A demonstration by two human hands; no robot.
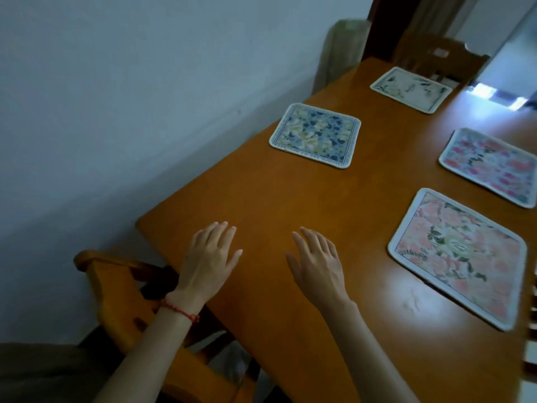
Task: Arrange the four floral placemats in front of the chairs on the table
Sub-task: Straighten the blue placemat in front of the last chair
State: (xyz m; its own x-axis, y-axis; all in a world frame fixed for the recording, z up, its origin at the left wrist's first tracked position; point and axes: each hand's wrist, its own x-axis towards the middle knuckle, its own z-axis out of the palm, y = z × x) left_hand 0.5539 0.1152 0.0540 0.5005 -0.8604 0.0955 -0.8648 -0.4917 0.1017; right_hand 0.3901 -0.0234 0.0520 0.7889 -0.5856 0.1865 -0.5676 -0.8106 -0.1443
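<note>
Both hands, left hand and right hand, hover flat and empty over the bare orange wooden worktop, apparently done, since four rectangular floral fabric placemats lie spread beyond and rightward, presumably before chairs.

Table: running from the near edge away toward the far right, alongside the wall on its left.
Placemats: four lying flat on the table, well apart from one another.
Wall-side placemat: lying near the table's left edge.
Far placemat: sitting at the far end, before the far chair.
Right middle placemat: lying between the far one and the nearest.
Near right placemat: lying nearest on the right.
Near chair: standing at the table's near left corner.
Left hand, right hand: spreading flat, side by side, over the bare near end, left of the near right placemat.
</note>
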